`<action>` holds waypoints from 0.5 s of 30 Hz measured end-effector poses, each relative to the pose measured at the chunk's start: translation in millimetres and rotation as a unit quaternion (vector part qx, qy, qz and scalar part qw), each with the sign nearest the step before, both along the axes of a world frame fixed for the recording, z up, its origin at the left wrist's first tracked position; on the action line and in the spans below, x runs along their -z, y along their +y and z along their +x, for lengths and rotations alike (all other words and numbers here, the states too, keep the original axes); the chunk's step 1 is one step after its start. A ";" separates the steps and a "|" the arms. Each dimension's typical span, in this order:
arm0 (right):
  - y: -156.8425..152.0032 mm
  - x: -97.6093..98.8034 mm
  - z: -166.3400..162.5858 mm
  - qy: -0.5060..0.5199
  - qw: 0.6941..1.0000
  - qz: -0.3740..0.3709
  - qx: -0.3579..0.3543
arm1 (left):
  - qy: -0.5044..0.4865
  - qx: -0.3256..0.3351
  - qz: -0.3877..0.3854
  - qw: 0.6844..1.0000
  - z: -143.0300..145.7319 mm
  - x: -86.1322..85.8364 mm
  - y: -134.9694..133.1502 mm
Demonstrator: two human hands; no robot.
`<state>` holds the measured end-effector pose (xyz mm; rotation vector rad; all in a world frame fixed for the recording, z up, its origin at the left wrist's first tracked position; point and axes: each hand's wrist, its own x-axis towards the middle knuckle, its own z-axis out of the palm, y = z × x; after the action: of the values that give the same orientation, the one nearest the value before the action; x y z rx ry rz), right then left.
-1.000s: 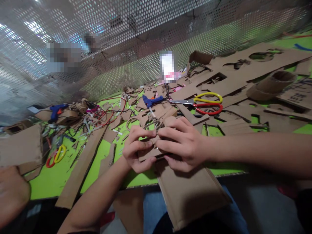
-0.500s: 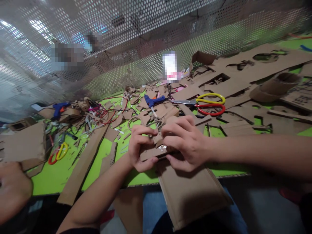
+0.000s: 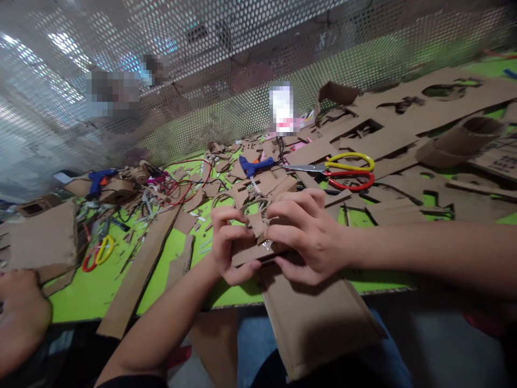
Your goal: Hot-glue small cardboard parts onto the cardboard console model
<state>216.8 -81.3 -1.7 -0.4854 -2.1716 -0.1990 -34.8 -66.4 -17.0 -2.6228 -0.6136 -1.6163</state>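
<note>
Both hands grip a small cardboard piece [image 3: 251, 253] near the table's front edge. My left hand [image 3: 230, 245] holds its left end, thumb along the lower front and fingers curled over the top. My right hand [image 3: 305, 237] closes on the right part in the same way, fingers bent over the upper side. Between the hands stands a small cardboard tab [image 3: 257, 225], with a shiny clear patch at its foot. Beneath, a large flat cardboard panel [image 3: 319, 323] juts over the edge toward me. Part of the held piece is hidden by my fingers.
A blue glue gun [image 3: 256, 166] and scissors with yellow and red handles [image 3: 350, 171] lie beyond my hands. More scissors [image 3: 99, 253] are at left, near a long cardboard strip [image 3: 139, 272]. Another person's hand [image 3: 22, 318] rests at far left. Cardboard scraps cover the green table [image 3: 76, 302].
The fingers of my left hand have shifted slightly left on the cardboard piece, showing more of the tab. The other person's hand at the left has moved a little.
</note>
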 end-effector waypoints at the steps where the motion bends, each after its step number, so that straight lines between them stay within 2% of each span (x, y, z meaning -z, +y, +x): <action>1: 0.0 0.2 0.1 0.001 1.000 0.000 -0.001 | -0.001 0.002 -0.002 1.000 0.2 -0.4 0.0; 8: -1.5 -2.8 2.5 -0.018 1.000 -0.017 0.004 | 0.003 0.028 -0.003 1.000 -2.1 0.3 2.9; 15: -2.9 -3.1 1.9 -0.026 0.999 -0.027 0.021 | 0.020 0.006 0.014 1.000 -1.8 -3.3 1.7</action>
<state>218.7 -84.2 1.4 -0.5614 -2.2243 -0.1782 -36.6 -64.8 -13.7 -2.6374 -0.5709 -1.5609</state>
